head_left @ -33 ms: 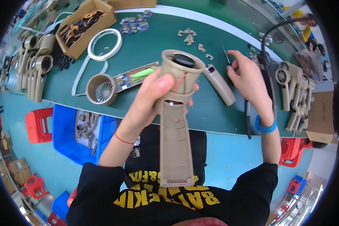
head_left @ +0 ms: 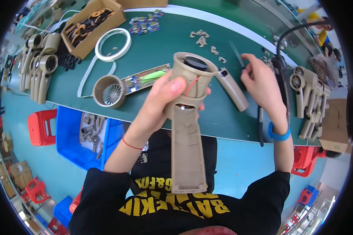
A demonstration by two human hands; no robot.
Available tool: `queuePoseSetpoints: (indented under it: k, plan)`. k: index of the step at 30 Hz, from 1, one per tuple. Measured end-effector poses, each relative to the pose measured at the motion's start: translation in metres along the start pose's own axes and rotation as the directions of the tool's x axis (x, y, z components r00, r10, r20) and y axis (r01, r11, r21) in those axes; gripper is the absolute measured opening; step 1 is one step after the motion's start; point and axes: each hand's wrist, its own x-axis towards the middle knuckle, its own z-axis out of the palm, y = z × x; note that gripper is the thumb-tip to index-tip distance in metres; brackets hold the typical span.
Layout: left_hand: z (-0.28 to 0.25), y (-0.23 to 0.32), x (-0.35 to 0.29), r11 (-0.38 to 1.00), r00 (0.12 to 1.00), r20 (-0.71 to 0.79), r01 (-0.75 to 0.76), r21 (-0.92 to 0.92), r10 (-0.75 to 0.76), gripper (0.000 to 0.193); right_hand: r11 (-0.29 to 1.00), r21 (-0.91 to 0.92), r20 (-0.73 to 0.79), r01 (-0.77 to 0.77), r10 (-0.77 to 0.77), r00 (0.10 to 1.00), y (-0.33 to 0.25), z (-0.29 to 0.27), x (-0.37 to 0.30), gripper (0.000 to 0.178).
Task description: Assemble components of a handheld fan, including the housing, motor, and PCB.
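Note:
My left hand (head_left: 161, 96) is wrapped round the neck of a beige handheld fan housing (head_left: 189, 156). Its hollow handle hangs down toward me with the inner side showing. A black round part sits in the upper cup, and a red wire and a dark wire run down its side. To the right, my right hand (head_left: 261, 84) pinches the dark end of a thin tool (head_left: 236, 54), blurred and pointing away; its kind is unclear. A loose beige handle cover (head_left: 233, 90) lies between the hands. Another opened fan (head_left: 108, 92), with circuit board and green battery, lies left.
A tape roll (head_left: 113, 45), a cardboard box (head_left: 91, 29) of dark parts, circuit boards (head_left: 146, 22) and small beige clips (head_left: 201, 39) lie farther back. Fan bodies are piled at left (head_left: 37, 64) and right (head_left: 308, 98). A black cabled tool (head_left: 279, 76) stands beside my right hand.
The whole scene has shifted slightly rightward in the picture. The thin tool looks more smeared and tilted than before. Both hands keep their holds.

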Motion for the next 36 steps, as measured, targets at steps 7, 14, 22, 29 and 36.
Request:
queuePoseSetpoints:
  k: [7,14,22,29,36]
  plan:
    - [0.001,0.003,-0.006,1.000,0.998,-0.055,-0.018,-0.008,0.018,0.069,0.869,0.495,0.034,0.005,-0.025,0.999,-0.056,-0.054,-0.046,0.023]
    - [0.000,0.004,-0.006,0.996,1.000,-0.022,-0.016,0.089,0.018,0.068,0.929,0.322,0.145,0.181,-0.237,0.961,-0.088,-0.054,-0.062,0.014]
    - [-0.002,0.002,-0.007,0.996,0.999,-0.013,-0.039,0.079,0.040,0.065,0.931,0.350,0.232,0.102,-0.191,0.954,-0.096,-0.042,-0.058,0.009]
    - [-0.007,0.002,-0.007,0.999,0.998,0.038,-0.045,0.016,0.045,0.069,0.858,0.509,0.181,0.067,-0.182,0.967,-0.090,-0.024,-0.064,0.008]
    - [-0.007,0.000,-0.008,0.998,0.996,0.055,-0.064,0.004,0.064,0.071,0.782,0.623,0.157,0.027,-0.159,0.975,-0.085,-0.007,-0.072,0.008]
